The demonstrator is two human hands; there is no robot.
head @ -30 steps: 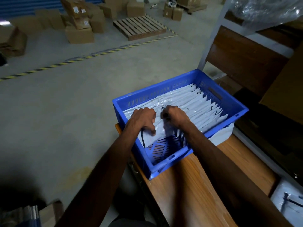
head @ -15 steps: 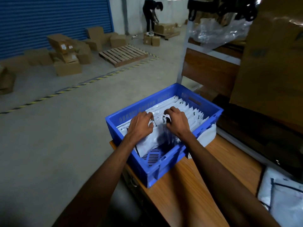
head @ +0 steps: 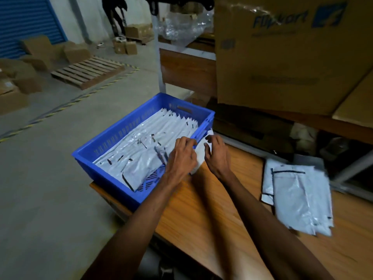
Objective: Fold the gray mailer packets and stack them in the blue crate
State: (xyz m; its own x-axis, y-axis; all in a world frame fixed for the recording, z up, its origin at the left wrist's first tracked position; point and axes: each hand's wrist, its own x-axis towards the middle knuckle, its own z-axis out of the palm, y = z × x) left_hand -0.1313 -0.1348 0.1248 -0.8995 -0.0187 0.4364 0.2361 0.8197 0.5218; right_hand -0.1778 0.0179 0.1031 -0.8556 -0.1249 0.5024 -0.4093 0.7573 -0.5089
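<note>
Warehouse floor is stretching behind your wooden counter [head: 232, 229], where the blue plastic crate [head: 113, 150] is sitting at the corner, holding a row of folded gray mailer packets [head: 153, 142]. Your left hand [head: 181, 158] and right hand [head: 217, 156] are pinching a white packet [head: 198, 156] just beside the crate's right wall. Flat gray mailers [head: 298, 197] are lying stacked to your right, beneath a large cardboard box [head: 282, 57].

Glossy plastic packets [head: 141, 158], seemingly wooden table [head: 212, 209]
</note>
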